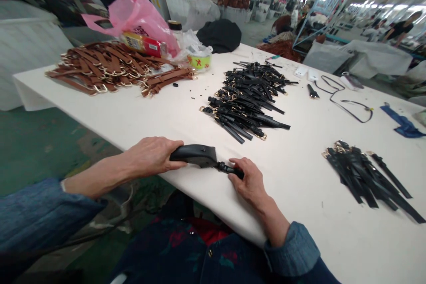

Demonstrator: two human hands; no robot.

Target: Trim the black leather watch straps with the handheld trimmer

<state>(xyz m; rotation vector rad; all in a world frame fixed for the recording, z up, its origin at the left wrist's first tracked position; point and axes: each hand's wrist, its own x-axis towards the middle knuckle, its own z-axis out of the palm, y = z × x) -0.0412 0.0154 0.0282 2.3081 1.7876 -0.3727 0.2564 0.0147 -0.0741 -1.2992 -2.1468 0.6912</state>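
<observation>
Left hand (151,156) clamped on tool (195,154), right hand (249,181) pinching strap (224,167) at worktop (299,213) near edge; probably tooling it, steady aim needed next.

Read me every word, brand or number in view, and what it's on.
No text can be read for certain.
Pink bag: dark lettering, too creased and blurred.
Red pack: print too small.
Tub: red marks, perhaps lettering, unclear.
Black tool: no lettering visible.

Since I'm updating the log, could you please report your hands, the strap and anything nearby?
Left hand gripping black handheld tool. Right hand holding black strap, end at tool. Black strap pile beyond, apart from both hands.
</observation>
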